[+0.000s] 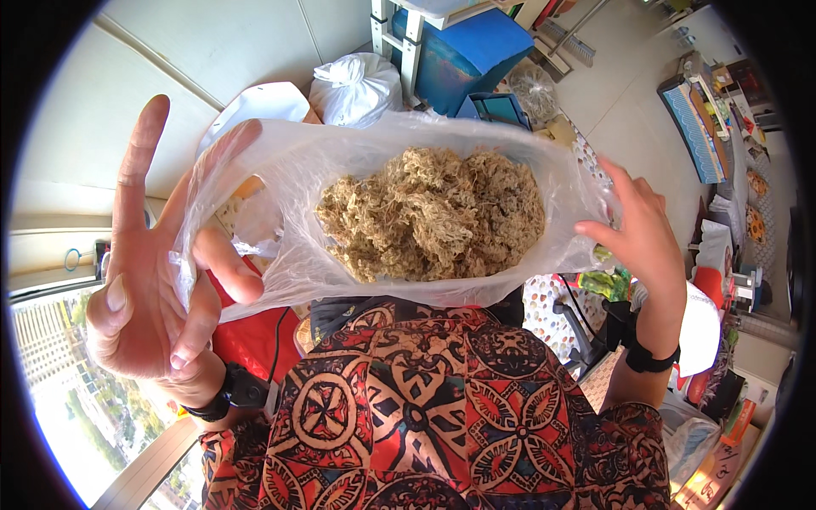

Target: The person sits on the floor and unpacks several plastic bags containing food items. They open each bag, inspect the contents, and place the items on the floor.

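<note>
A thin clear plastic bag (pixel 299 153) is stretched across in front of my chest. Through its film shows a clump of dried, pale brown, moss-like plant matter (pixel 433 213). At the left, my left hand (pixel 159 280) has its palm up and fingers spread, with some fingers hooked through the bag's handle end. The bag's film drapes over one of those fingers. My right hand (pixel 641 223) grips the opposite end of the bag, thumb and fingers apart around the bunched film. Part of that grip is hidden by the film.
A tied white bag (pixel 360 89) and a blue box (pixel 472 48) stand beyond the bag near a white-legged table (pixel 414 51). A brush (pixel 574 44) lies on the pale floor (pixel 618 108). Red fabric (pixel 255 341) is at lower left, beside the window (pixel 70 382).
</note>
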`<state>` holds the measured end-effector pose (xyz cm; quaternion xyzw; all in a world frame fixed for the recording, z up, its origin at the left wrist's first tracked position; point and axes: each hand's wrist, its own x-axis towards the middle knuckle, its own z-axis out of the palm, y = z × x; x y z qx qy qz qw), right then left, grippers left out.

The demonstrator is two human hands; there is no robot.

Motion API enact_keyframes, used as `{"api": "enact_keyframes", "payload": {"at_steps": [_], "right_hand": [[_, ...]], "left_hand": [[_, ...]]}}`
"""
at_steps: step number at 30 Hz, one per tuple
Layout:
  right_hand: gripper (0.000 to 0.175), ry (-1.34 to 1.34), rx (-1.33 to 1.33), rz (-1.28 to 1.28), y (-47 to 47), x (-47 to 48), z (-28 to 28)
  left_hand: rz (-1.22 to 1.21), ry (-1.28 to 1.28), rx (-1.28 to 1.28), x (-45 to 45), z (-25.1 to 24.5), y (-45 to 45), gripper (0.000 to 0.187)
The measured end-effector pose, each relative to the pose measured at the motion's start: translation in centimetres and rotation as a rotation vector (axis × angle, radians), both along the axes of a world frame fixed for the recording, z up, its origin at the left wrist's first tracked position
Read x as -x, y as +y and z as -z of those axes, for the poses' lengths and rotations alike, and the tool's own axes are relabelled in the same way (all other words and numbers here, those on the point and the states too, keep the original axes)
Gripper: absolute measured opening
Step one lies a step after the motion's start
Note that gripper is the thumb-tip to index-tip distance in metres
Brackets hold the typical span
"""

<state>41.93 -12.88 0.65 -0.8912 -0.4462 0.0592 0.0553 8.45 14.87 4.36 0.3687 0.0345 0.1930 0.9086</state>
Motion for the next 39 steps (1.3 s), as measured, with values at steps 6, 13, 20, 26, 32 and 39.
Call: {"api": "enact_keyframes", "payload": {"at_steps": [6, 13, 20, 26, 32, 39], "right_hand": [[0.033, 0.308, 0.088, 0.164, -3.7, -3.5, -4.1], [0.019, 0.460, -0.847, -0.143, -2.4, 1.8, -6.7], [0.037, 1.042, -0.433, -0.869, 4.9, 7.7, -2.9], [0.036, 0.905, -0.351, -0.919, 10.4, 11.7, 2.8], [0.027, 1.480, -0.445, -0.635, 12.6, 9.9, 4.2], [0.033, 2.073, -0.742, -0.362, 12.5, 7.7, 2.0]], "left_hand": [[-0.045, -0.034, 0.002, -0.1, -0.2, 0.1, 0.112], [-0.235, -0.152, 0.007, -1.7, -0.6, -0.3, 0.108], [-0.275, -0.165, -0.027, -5.6, -1.4, -5.0, 0.117], [-0.215, -0.156, -0.054, -6.4, -0.2, -6.3, 0.120], [0.238, -0.165, 0.101, -5.1, 4.2, -6.5, 0.110], [0.088, -0.009, 0.252, -6.8, 7.0, -3.7, 0.059]]}}
